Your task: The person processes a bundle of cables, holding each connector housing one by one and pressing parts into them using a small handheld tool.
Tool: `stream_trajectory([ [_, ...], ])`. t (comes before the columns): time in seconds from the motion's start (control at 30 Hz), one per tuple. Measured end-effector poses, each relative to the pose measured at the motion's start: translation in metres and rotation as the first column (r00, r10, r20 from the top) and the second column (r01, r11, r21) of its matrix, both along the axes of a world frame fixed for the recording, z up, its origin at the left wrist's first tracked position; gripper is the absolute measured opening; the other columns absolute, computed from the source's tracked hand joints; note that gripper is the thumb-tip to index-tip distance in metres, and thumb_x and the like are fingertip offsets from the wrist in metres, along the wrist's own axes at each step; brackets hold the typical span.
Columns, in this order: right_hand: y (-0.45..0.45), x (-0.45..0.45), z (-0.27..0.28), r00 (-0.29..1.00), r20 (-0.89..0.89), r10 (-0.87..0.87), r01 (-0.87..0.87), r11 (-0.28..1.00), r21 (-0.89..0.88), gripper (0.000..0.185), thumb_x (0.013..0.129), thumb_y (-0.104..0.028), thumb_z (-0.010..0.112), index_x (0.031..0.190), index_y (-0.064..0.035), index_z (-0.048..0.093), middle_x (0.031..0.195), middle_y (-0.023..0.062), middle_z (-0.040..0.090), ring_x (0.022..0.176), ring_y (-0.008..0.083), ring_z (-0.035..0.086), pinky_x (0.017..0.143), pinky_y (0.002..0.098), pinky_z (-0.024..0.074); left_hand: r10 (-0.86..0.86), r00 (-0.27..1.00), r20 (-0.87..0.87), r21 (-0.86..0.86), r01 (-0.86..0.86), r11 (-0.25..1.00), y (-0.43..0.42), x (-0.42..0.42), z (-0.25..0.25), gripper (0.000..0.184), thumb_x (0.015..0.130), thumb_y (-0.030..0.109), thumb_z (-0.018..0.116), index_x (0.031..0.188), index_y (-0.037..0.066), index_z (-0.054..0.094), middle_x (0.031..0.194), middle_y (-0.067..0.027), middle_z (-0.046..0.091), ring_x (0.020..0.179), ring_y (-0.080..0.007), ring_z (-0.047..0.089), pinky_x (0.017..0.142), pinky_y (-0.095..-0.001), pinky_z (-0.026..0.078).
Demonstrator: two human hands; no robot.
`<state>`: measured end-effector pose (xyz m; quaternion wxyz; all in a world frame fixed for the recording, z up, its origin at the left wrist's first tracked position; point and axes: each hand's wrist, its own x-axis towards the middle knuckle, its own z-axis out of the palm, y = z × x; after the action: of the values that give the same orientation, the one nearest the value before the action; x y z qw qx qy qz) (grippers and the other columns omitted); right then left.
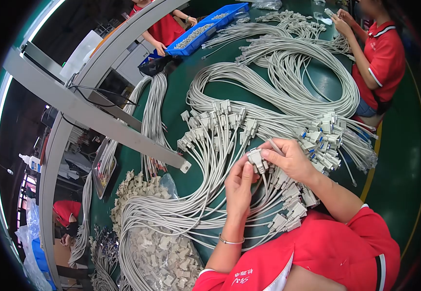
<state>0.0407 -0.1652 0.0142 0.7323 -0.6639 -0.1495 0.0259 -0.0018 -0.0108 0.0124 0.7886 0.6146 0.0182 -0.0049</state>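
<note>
A light grey cable connector (257, 160) is held between my two hands, its cable hanging down below it. My left hand (240, 188), with a bracelet at the wrist, has its thumb and fingers closed at the connector's lower left side. My right hand (289, 159) pinches the connector's upper right side, and a thin grey piece shows between its fingers. Many grey cables with connectors (220, 127) fan out behind my hands. More connectors (323, 140), some with blue parts, lie to the right, and others (288, 218) lie beside my forearms.
Bags of loose connector shells (164, 259) lie at the lower left. Thick cable bundles (268, 82) cover the green table (181, 80). A grey metal frame bar (108, 123) crosses the left. Co-workers stand at the top and right; a blue tray (205, 30) is at the top.
</note>
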Motion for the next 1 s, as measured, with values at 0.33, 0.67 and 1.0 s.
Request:
stream_trajectory([
  [0.33, 0.007, -0.003, 0.002, 0.982, -0.124, 0.144, -0.117, 0.972, 0.204, 0.027, 0.087, -0.021, 0.059, 0.101, 0.0021, 0.056, 0.08, 0.0003, 0.059, 0.07, 0.0049, 0.051, 0.064, 0.0198, 0.0416, -0.216, 0.975, 0.046, -0.261, 0.22, 0.94, 0.007, 0.003, 0.009, 0.051, 0.091, 0.02, 0.054, 0.135, 0.004, 0.034, 0.094, -0.0032, 0.058, 0.07, -0.0089, 0.052, 0.058, -0.0213, 0.045],
  [0.67, 0.0, -0.018, 0.011, 0.839, 0.544, -0.035, 0.268, 0.895, -0.356, 0.027, 0.087, -0.022, 0.056, 0.105, -0.0013, 0.055, 0.085, 0.0157, 0.059, 0.073, 0.0301, 0.059, 0.064, 0.0326, 0.046, 0.04, 0.992, -0.12, -0.374, -0.083, 0.924, 0.012, 0.009, -0.007, 0.027, 0.086, 0.021, 0.062, 0.104, 0.006, 0.047, 0.068, 0.0003, 0.053, 0.053, -0.0064, 0.047, 0.048, -0.0178, 0.04],
  [1.0, 0.0, -0.027, 0.009, 0.77, 0.622, 0.144, 0.198, 0.872, -0.447, 0.02, 0.086, -0.023, 0.056, 0.091, -0.0053, 0.064, 0.064, 0.0086, 0.055, 0.053, 0.026, 0.056, 0.046, 0.0338, 0.0432, 0.113, 0.987, -0.112, -0.387, -0.148, 0.91, 0.008, 0.005, -0.002, 0.024, 0.091, 0.027, 0.054, 0.099, 0.004, 0.055, 0.071, 0.0011, 0.055, 0.055, -0.0069, 0.051, 0.045, -0.0201, 0.041],
])
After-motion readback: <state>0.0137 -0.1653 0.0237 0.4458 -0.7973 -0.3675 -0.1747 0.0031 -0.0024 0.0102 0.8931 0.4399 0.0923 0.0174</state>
